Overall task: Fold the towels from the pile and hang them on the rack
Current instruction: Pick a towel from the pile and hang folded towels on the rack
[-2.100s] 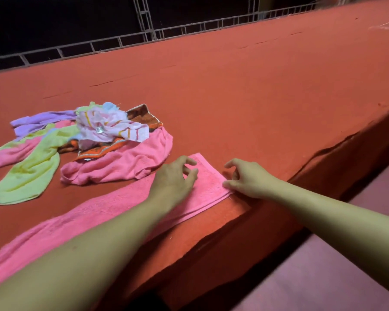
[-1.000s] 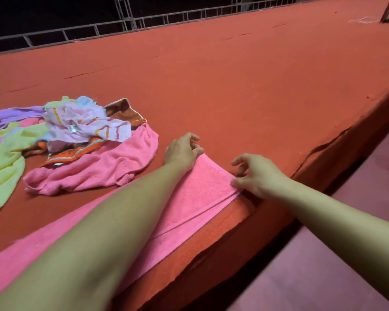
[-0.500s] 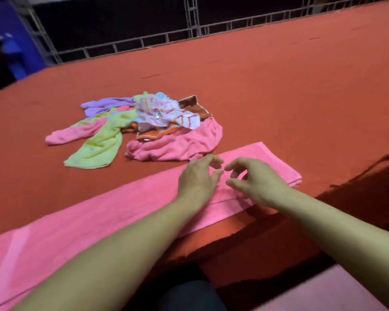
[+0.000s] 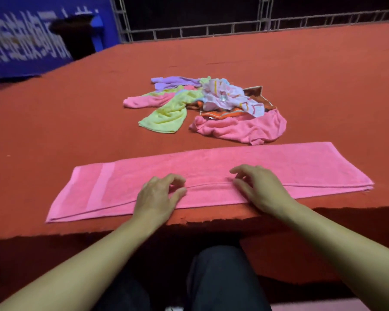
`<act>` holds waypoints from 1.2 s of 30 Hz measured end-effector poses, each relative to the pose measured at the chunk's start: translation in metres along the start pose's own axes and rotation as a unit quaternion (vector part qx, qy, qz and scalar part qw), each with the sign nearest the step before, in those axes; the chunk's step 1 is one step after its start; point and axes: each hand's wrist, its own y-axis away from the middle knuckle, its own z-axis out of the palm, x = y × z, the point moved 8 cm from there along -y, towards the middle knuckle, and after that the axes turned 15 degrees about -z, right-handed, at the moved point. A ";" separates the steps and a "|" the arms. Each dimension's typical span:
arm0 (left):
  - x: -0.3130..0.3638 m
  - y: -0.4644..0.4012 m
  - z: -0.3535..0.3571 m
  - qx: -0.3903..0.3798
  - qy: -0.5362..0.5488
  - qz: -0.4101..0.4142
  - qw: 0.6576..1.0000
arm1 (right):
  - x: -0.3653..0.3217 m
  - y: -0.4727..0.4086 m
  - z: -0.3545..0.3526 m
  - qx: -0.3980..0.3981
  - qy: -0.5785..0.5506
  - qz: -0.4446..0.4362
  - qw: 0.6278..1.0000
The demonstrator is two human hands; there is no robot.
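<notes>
1. Along the near edge of a red-covered table (image 4: 301, 70): one long pink towel (image 4: 267, 167), folded lengthwise into a flat strip, running left to right, its layered edges visible at the right end.
2. On the middle of that strip, left hand (image 4: 155, 196), palm down, fingers (image 4: 177, 179) loosely curled and slightly apart, thumb reaching toward a raised fold line; whether cloth is pinched, cannot tell.
3. Just to the right, right hand (image 4: 261, 189), also palm down on the strip, fingers bent and spread, tips touching the cloth near the same fold line; no clear grip visible.
4. Between the two hands, a short stretch of bare pink cloth with the fold ridge.
5. Farther back, near the table's centre and well apart from the strip: a loose pile of towels (image 4: 211, 106), unfolded, with a crumpled pink towel at the front right, a yellow-green towel (image 4: 166, 115) at the front left, plus purple, striped white and orange-brown pieces tangled together.
6. Behind the table, a metal railing (image 4: 234, 30) and, at the far left, a blue banner (image 4: 32, 43) with blurred white lettering.
7. Below the table edge, dark trousers (image 4: 222, 277) of the person.
</notes>
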 end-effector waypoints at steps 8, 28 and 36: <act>0.003 -0.015 0.006 -0.037 -0.018 -0.017 0.999 | 0.000 -0.008 -0.005 -0.073 0.048 -0.028 0.996; 0.008 0.012 -0.020 -0.002 0.102 0.047 0.994 | -0.016 0.009 -0.025 -0.021 0.014 -0.090 0.996; 0.006 0.028 -0.003 -0.023 0.025 0.107 0.994 | -0.019 0.036 -0.008 -0.036 0.059 -0.143 0.987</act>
